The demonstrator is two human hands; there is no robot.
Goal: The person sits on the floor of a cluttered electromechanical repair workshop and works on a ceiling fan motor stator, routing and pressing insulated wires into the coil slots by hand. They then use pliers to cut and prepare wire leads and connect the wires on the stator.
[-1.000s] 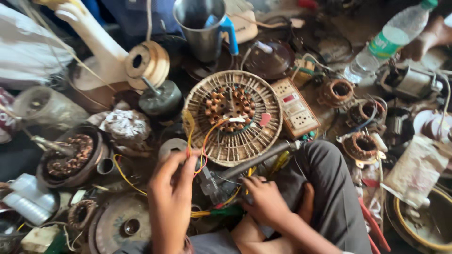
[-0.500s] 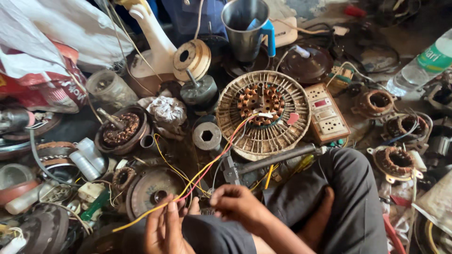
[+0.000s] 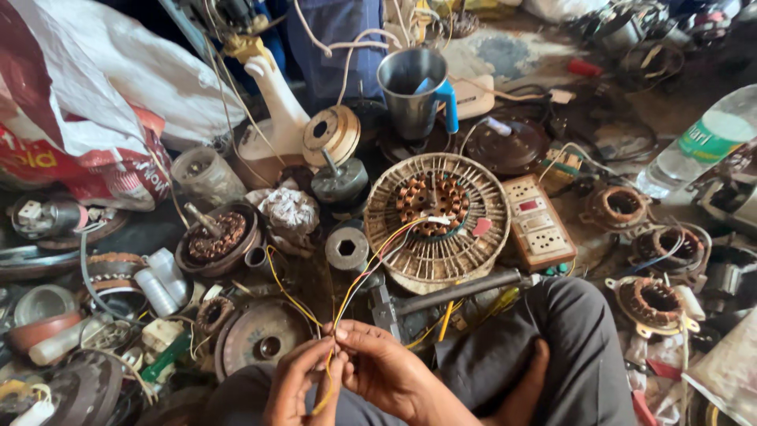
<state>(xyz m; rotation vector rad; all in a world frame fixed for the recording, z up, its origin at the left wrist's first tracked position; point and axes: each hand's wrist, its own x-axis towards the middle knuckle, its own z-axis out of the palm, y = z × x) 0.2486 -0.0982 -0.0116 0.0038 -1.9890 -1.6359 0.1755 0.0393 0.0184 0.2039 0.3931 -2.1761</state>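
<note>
Hands have closed together since half a second ago: your left hand (image 3: pixel 298 386) and right hand (image 3: pixel 384 369) both pinch the yellow and red wires (image 3: pixel 364 276) low centre (running up to the round motor winding (image 3: pixel 438 218)). Steel cup (image 3: pixel 412 93), socket board (image 3: pixel 538 222) and water bottle (image 3: pixel 698 143) crowd behind it.

I see a dirty floor (image 3: pixel 505 51) crowded with parts. At the middle lies a round fan motor with copper coils (image 3: pixel 438 221), and just right of it a white socket board (image 3: pixel 538 223). Behind them stand a steel mug with a blue handle (image 3: pixel 415 91) and a dark round cover (image 3: pixel 507 146). To the right lie three copper windings (image 3: pixel 654 300) and a plastic bottle (image 3: pixel 698 146) on its side. On the left rests a red and white bag (image 3: pixel 71 150).
</note>
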